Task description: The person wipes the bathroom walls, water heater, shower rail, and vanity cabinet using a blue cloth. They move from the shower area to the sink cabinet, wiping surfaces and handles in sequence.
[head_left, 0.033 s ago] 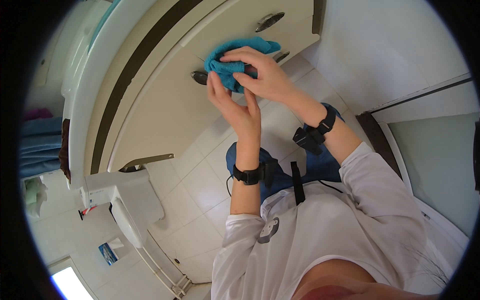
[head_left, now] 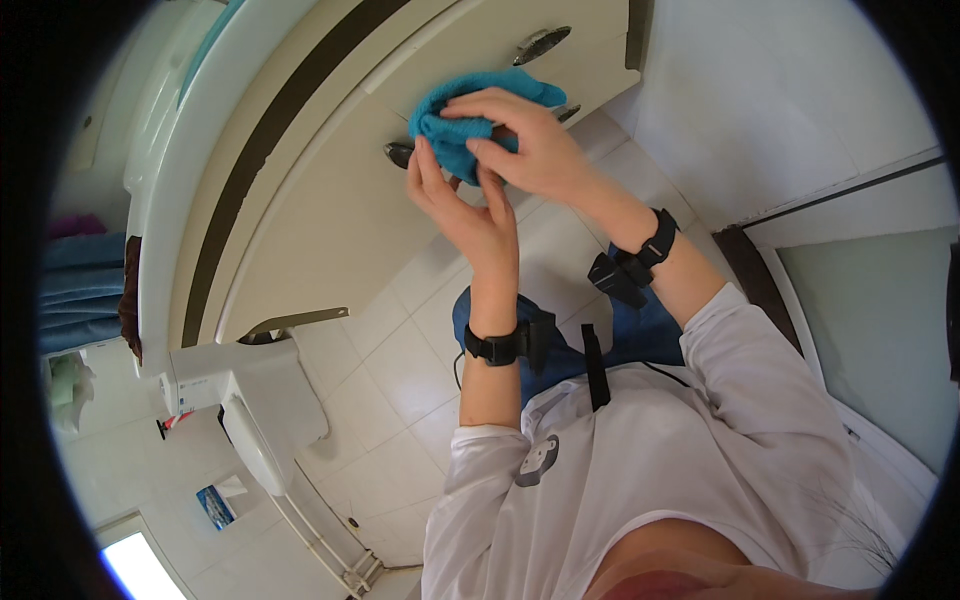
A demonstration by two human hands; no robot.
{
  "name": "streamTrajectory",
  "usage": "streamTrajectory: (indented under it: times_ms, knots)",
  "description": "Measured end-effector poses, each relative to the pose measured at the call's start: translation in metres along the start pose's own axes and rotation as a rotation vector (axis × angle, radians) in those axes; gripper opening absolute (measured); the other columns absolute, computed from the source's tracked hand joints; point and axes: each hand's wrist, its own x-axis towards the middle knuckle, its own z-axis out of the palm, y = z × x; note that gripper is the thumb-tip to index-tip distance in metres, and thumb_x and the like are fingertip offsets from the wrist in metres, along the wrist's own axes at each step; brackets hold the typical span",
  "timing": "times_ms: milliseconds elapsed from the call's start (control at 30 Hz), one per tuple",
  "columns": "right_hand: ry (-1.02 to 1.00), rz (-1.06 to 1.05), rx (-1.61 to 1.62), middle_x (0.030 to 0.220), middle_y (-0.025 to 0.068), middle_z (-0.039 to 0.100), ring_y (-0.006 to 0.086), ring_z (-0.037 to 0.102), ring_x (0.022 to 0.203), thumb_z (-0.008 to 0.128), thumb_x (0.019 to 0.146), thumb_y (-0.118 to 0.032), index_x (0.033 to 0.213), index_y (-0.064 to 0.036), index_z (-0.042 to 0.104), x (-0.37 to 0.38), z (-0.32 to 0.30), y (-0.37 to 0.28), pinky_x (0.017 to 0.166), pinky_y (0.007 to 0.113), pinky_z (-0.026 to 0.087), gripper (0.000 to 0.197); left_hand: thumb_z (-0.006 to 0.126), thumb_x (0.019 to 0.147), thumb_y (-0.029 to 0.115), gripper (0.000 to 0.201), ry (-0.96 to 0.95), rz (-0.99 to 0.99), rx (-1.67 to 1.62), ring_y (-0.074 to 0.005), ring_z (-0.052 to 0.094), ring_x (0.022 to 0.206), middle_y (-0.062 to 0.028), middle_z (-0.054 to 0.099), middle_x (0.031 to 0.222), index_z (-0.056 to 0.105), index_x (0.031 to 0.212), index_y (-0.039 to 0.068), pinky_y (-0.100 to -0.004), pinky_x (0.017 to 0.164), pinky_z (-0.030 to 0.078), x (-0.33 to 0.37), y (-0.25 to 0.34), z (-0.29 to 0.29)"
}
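A bright blue cloth (head_left: pixel 445 128), bunched and folded, is in both of my hands in front of the cream cabinet (head_left: pixel 310 225). My right hand (head_left: pixel 537 150) grips it from the right, fingers curled over the top and thumb lower down. From below, my left hand (head_left: pixel 465 218) holds its lower left edge between fingers and thumb. Just left of the cloth sits a dark metal handle (head_left: pixel 398 154), close to my left fingertips. Another handle (head_left: pixel 541 45) shows above the cloth, and a third (head_left: pixel 568 113) is partly hidden behind it and my right hand.
A white basin edge (head_left: pixel 150 220) curves along the left above the cabinet. The white toilet (head_left: pixel 262 410) stands at lower left on the tiled floor (head_left: pixel 385 370). A white wall (head_left: pixel 770 110) rises at right, beside a framed panel (head_left: pixel 880 320). My knees are below my hands.
The cloth's right end has shifted slightly up and right. My right hand has moved a little upward, and my left fingers slightly left, both still on the cloth.
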Motion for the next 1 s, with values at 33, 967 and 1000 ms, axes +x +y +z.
streamTrajectory:
  times_ms: [33, 967, 1000]
  knots:
    - [0.015, -0.038, -0.078, 0.123, 0.0098, 0.067, 0.0212, 0.066, 0.104, 0.065, 0.093, -0.008, 0.124, -0.0063, 0.069, 0.007, -0.007, -0.006, 0.086, 0.032, 0.054, 0.031, 0.065, 0.093, -0.003, 0.051, 0.021, -0.003, 0.022, -0.0329, 0.056, 0.109, -0.0191, 0.051, 0.132, 0.054, 0.143, 0.005, -0.0376, 0.084, 0.049, 0.011, 0.002, -0.001]
    - [0.342, -0.499, -0.789, 0.102, 0.0036, 0.062, 0.0276, 0.057, 0.103, 0.067, 0.074, -0.006, 0.091, -0.0128, 0.065, 0.041, -0.032, 0.082, 0.098, 0.042, 0.038, 0.018, 0.08, 0.066, 0.016, 0.051, 0.033, 0.444, 0.731, -0.0297, 0.053, 0.115, 0.0008, 0.061, 0.125, 0.074, 0.116, 0.021, -0.0481, 0.09, 0.035, 0.103, -0.021, 0.008]
    - [0.334, -0.471, -0.773, 0.1, 0.003, 0.062, 0.0274, 0.057, 0.102, 0.067, 0.074, -0.006, 0.09, -0.0131, 0.065, 0.04, -0.032, 0.082, 0.098, 0.042, 0.038, 0.017, 0.08, 0.066, 0.015, 0.05, 0.094, 0.432, 0.731, -0.0297, 0.053, 0.115, 0.0, 0.061, 0.125, 0.074, 0.116, 0.02, -0.0481, 0.09, 0.035, 0.101, -0.023, -0.003]
